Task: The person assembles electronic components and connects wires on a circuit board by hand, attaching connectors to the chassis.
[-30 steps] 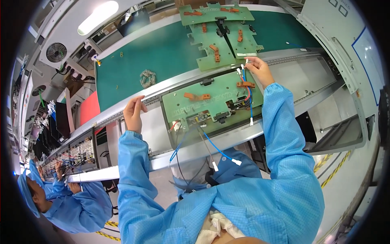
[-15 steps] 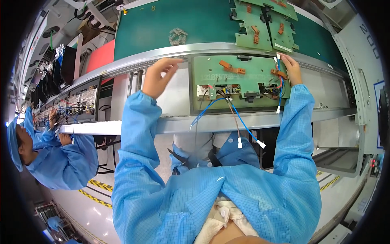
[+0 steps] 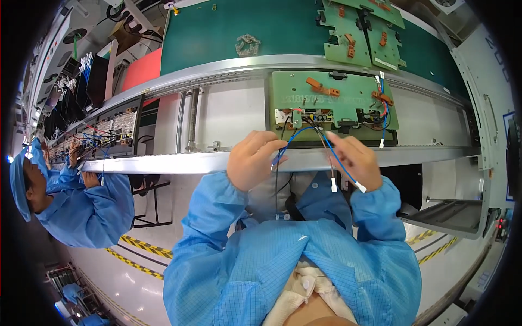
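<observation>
A green circuit board fixture (image 3: 353, 89) lies on the rail in front of me, with brown clips and black latches on it. Blue, brown and black wires run from its near edge toward me. My left hand (image 3: 253, 160) has thumb and forefinger closed on a blue wire (image 3: 293, 134) at the board's near left. At the near edge my right hand (image 3: 356, 160) is beside a brown wire (image 3: 328, 155) and another blue wire (image 3: 342, 164), both with white connectors hanging free. Its fingers are bent and smeared; whether they grip these wires does not show.
Other green boards (image 3: 348, 41) lie on the green mat (image 3: 217, 32) beyond the rail, near a pile of small clear parts (image 3: 248, 45). A metal rail edge (image 3: 179, 164) runs along my side. To the left a co-worker (image 3: 81, 206) handles wires on another board.
Both hands have come toward me and inward, the left from the board's far left and the right from its far right corner. The left has closed on a blue wire. The view has shifted slightly.
</observation>
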Motion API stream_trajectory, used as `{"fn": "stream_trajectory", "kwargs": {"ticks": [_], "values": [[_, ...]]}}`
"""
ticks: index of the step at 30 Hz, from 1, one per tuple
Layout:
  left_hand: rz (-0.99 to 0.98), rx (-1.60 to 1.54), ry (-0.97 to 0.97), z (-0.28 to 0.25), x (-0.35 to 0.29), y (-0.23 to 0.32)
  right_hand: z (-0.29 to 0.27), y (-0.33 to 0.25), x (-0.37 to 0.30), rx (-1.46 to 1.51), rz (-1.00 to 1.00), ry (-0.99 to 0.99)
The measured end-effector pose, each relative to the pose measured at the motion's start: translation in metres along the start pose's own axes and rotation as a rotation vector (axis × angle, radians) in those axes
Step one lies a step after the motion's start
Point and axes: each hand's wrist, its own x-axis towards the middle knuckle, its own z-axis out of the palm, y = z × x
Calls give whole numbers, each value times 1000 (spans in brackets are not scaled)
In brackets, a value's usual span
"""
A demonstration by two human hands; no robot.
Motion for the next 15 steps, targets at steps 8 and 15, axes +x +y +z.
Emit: {"fn": "stream_trajectory", "kwargs": {"ticks": [8,15], "values": [[132,-36,106,19,19,0,47,-3,30,-84,-280,95],[29,-192,63,6,23,-6,45,5,32,-52,-222,232]]}}
